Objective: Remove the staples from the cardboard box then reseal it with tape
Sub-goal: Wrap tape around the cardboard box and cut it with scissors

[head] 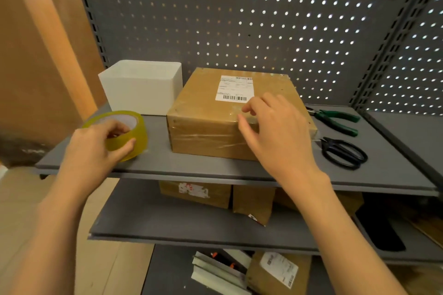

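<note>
On the grey shelf (155,165), left hand (96,148) grips the tape roll (127,136) — right hand (275,132), grip loose, touches the cardboard box (203,112).

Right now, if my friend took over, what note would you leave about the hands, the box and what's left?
Left hand grips the tape roll on the shelf. Right hand rests open on the cardboard box at its front top edge. Pliers and scissors lie right of the box.
Done: clear tape already shows on the box; staples can't be judged.
Left: probably press tape down, check the seams.
</note>
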Available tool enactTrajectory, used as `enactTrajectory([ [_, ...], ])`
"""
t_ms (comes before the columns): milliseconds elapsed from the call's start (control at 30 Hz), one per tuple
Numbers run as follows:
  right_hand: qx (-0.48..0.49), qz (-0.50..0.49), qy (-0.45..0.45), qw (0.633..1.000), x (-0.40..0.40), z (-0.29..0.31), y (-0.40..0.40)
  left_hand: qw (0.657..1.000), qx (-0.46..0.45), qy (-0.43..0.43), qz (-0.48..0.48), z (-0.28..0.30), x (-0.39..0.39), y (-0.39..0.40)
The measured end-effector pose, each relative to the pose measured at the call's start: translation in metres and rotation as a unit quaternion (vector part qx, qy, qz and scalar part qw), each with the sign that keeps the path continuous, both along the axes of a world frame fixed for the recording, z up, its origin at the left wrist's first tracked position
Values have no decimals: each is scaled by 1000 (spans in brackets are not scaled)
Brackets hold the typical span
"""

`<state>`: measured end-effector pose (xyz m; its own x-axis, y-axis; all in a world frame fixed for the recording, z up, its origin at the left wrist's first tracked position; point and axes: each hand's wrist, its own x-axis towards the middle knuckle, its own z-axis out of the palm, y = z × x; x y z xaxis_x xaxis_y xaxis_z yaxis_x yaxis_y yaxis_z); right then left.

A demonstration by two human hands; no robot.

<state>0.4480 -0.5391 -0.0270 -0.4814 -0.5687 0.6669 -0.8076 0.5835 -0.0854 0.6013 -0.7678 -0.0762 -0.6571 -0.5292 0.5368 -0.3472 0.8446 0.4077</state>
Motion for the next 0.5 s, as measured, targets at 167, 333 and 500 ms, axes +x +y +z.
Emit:
enactTrajectory([
  [167,18,-11,17,1000,-1,-2,7,998,-61,-34,4,20,-7,16],
  [333,23,-36,33,999,-14,4,33,991,-113,27,-63,44,-42,77],
  [500,27,-64,34,997,-40,9,77,985,-145,32,-90,53,-86,141],
])
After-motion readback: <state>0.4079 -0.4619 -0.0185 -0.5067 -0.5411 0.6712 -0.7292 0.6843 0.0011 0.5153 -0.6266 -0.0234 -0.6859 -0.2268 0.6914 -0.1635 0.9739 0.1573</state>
